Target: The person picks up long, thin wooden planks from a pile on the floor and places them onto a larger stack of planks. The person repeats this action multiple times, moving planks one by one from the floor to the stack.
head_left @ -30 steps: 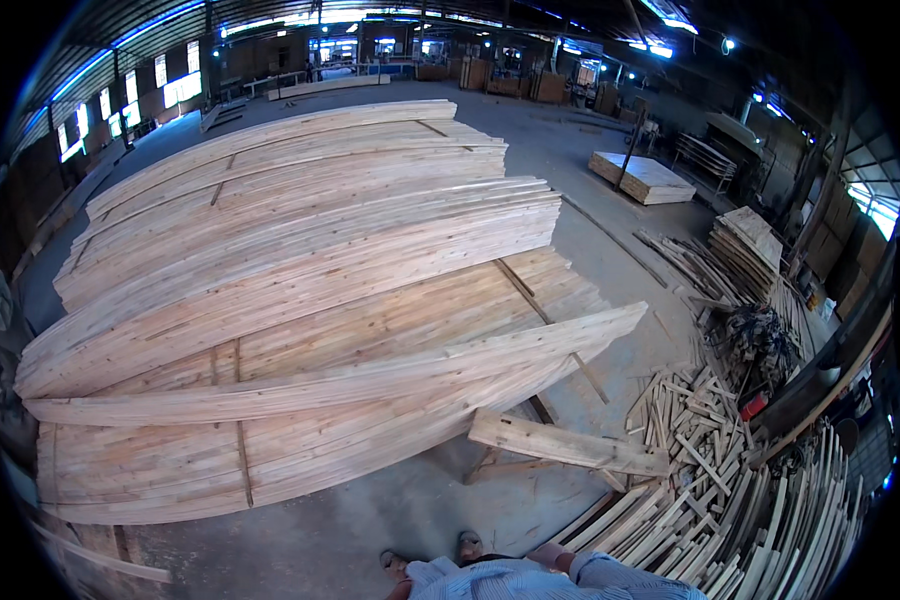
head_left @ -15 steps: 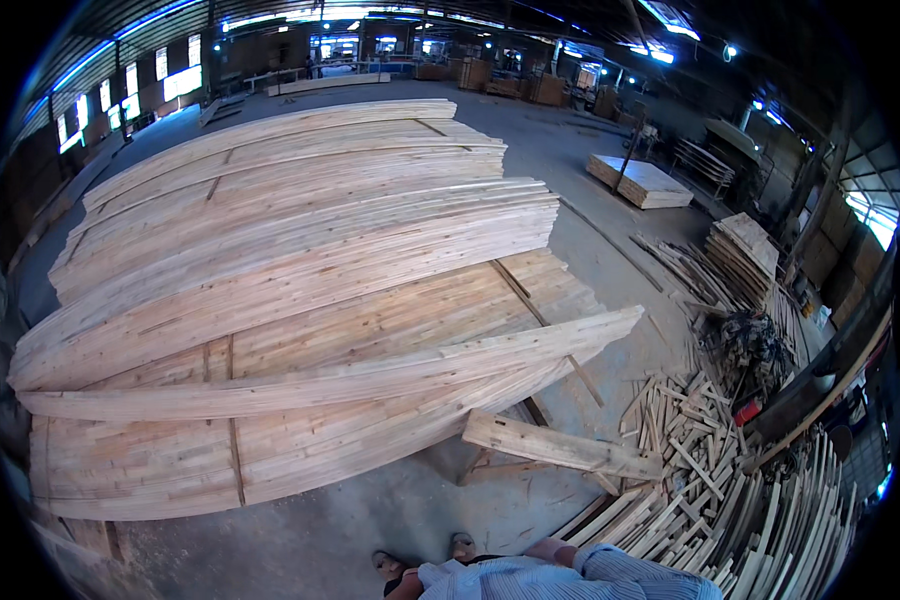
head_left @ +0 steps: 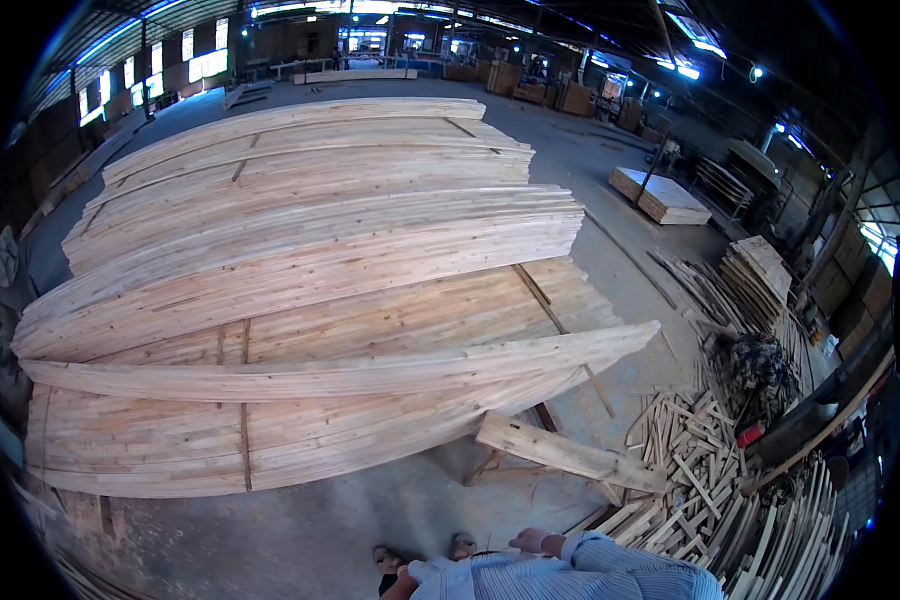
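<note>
My right hand [head_left: 532, 541] is in front of my body, below the short plank, with its fingers looking curled in and nothing visible in them. Of my left arm [head_left: 402, 584], only a bit of bare skin shows below the striped sleeve at the lower edge; its fingers cannot be made out. Neither hand touches the wood. Ahead lies a large stack of pale jointed wood boards [head_left: 310, 250], with one long narrow board [head_left: 300, 381] lying across its near part. Just beyond my right hand, a short plank [head_left: 570, 452] rests at a slant on a low wooden support.
Loose offcuts [head_left: 685, 440] and long strips [head_left: 790, 535] cover the floor to my right. A dark tangled heap [head_left: 760, 365] and stacked panels [head_left: 755, 270] lie farther right. A low panel stack [head_left: 660, 195] stands beyond. Grey concrete floor [head_left: 370, 515] lies between me and the boards.
The view has turned slightly left, so the boards sit farther right in it. My right hand has risen forward and left, and shows more fully now.
</note>
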### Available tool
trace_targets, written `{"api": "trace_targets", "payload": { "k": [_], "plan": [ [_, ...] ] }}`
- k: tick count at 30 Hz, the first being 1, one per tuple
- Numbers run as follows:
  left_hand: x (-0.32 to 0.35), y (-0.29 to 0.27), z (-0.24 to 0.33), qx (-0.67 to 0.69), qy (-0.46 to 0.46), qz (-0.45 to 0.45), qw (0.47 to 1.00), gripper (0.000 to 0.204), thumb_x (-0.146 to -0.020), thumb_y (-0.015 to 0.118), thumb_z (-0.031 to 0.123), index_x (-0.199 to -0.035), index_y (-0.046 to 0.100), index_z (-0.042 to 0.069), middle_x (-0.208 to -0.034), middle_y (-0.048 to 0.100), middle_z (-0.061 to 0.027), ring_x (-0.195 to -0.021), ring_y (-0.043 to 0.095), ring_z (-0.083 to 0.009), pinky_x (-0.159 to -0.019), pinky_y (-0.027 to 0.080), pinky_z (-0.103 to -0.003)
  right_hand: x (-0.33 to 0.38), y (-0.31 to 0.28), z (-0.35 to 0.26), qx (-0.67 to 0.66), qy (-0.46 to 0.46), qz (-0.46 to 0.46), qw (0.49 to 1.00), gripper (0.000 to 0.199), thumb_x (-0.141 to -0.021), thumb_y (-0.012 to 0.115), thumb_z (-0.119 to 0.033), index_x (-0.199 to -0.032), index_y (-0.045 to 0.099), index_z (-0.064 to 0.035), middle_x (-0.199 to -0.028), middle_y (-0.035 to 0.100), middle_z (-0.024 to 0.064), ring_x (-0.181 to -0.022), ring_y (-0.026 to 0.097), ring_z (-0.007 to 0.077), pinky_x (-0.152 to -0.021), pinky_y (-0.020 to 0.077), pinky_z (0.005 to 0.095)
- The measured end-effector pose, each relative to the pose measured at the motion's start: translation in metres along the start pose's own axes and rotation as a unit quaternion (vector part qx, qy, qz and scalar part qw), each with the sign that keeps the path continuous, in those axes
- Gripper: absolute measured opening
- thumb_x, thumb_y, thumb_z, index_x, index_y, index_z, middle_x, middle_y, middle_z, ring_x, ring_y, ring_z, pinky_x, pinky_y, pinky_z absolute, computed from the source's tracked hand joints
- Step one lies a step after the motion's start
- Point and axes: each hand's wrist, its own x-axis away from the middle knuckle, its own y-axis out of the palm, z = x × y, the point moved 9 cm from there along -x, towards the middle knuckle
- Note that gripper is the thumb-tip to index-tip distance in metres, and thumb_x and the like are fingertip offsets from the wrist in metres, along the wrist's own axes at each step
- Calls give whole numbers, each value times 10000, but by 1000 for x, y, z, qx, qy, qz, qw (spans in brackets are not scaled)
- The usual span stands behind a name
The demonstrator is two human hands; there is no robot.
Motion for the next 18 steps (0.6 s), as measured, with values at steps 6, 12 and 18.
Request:
{"api": "trace_targets", "payload": {
  "k": [6,12,18],
  "plan": [
    [4,-31,-59,7,-20,22,1000,294,-896,549,264,-1116,720,170,-1194,670,-149,-1097,637,-343,-923,499,-436,-12,-17,-24,-97,20,60,993,555,-929,464,-516,-1122,692,-48,-1181,662,205,-1139,590,381,-986,445,451],
    [63,-59,-198,3,-179,-5,984,299,-867,571,281,-1060,743,132,-1118,682,-179,-1071,643,-372,-936,514,-451,-52,-32,-65,-122,1,129,984,555,-910,514,-514,-1170,683,-54,-1204,657,210,-1147,604,380,-1013,444,438],
    [82,-49,-246,-41,-166,-12,985,306,-878,557,283,-1047,736,100,-1107,678,-199,-1058,652,-357,-904,519,-453,-55,-130,-116,-145,17,153,977,545,-916,518,-519,-1162,684,-62,-1097,698,192,-1038,659,350,-948,490,429]
  ]
}}
